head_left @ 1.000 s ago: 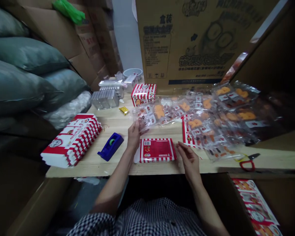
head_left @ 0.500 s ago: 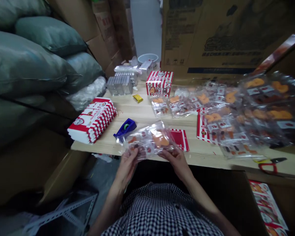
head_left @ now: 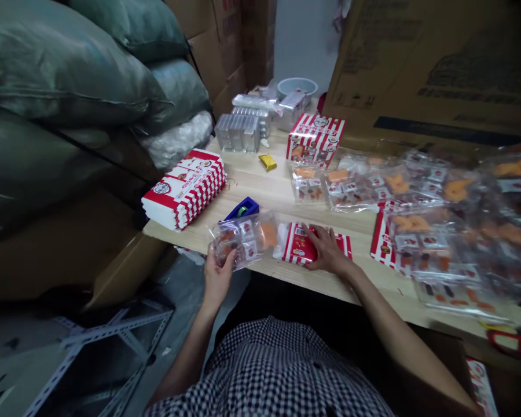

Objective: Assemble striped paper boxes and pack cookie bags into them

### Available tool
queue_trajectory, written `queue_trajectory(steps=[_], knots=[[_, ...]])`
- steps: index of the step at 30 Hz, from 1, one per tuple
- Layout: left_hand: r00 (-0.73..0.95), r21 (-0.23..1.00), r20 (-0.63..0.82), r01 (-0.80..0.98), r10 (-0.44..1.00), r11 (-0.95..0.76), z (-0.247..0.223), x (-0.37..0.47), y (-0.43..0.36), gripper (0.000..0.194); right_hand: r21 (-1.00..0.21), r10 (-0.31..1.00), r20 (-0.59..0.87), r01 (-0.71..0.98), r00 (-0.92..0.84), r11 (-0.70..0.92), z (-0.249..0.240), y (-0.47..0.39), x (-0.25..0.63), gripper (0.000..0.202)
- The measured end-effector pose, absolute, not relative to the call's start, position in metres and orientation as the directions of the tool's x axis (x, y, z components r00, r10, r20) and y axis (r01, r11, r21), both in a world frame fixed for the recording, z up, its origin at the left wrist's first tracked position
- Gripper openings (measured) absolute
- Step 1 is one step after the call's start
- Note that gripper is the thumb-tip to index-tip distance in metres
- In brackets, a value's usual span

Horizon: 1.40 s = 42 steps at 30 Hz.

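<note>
My left hand [head_left: 217, 275] pinches the near left edge of a clear plastic packet [head_left: 248, 253], which lifts a little above the table's front edge. Orange pieces, small white printed sachets and darker pieces show through its film. My right hand [head_left: 329, 250] reaches across a flat red-and-white striped carton [head_left: 296, 242], with thumb and fingers at its near and far edges. A white flap sticks out at the carton's left end, beside the packet. Behind the packet lies a blue tape dispenser [head_left: 242, 209].
Folded striped cartons [head_left: 186, 188] are stacked on the left. Further back stand clear plastic trays [head_left: 238, 132], a yellow sachet [head_left: 268, 161] and an assembled striped box [head_left: 315, 140]. Many filled packets [head_left: 434, 231] cover the right side, near red-handled scissors [head_left: 507, 340]. Large sacks [head_left: 69, 63] pile up at left.
My right hand has let go of the packet and moved right onto the flat carton. The packet has shifted left in my left hand, uncovering more of the carton. The view has turned.
</note>
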<state>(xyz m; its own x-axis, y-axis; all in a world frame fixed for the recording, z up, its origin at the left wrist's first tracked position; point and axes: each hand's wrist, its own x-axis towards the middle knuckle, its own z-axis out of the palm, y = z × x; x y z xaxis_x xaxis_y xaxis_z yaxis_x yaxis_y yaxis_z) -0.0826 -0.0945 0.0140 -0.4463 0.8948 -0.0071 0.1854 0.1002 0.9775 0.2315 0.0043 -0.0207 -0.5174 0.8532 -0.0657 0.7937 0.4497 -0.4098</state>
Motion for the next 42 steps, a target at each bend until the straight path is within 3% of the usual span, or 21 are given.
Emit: queue_trajectory(steps=[5, 9, 20, 33, 39, 42], knots=[[-0.233, 0.971, -0.162, 0.133, 0.959, 0.197, 0.011, -0.104, -0.090, 0.055, -0.421, 0.809, -0.005, 0.735, -0.588, 0.532, -0.022, -0.013, 0.237, 0.122], [-0.078, 0.972, -0.190, 0.128, 0.979, 0.199, 0.012, -0.117, -0.082, 0.054, -0.434, 0.780, -0.017, 0.708, -0.625, 0.557, -0.021, -0.025, 0.236, 0.123], [0.101, 0.955, -0.257, 0.181, 0.961, 0.236, 0.030, -0.124, -0.054, 0.064, -0.415, 0.784, -0.007, 0.715, -0.621, 0.563, -0.028, -0.030, 0.237, 0.122], [-0.152, 0.974, -0.159, 0.137, 0.976, 0.180, 0.007, -0.099, -0.053, 0.076, -0.435, 0.749, -0.070, 0.696, -0.659, 0.571, -0.023, -0.035, 0.241, 0.115], [-0.282, 0.941, 0.011, 0.329, 0.959, 0.086, 0.001, -0.084, -0.056, 0.062, -0.422, 0.759, -0.092, 0.716, -0.645, 0.557, -0.021, -0.042, 0.235, 0.107], [-0.267, 0.894, 0.121, 0.447, 0.956, 0.012, 0.009, -0.076, -0.059, 0.056, -0.416, 0.769, -0.099, 0.728, -0.632, 0.545, -0.020, -0.045, 0.233, 0.107]])
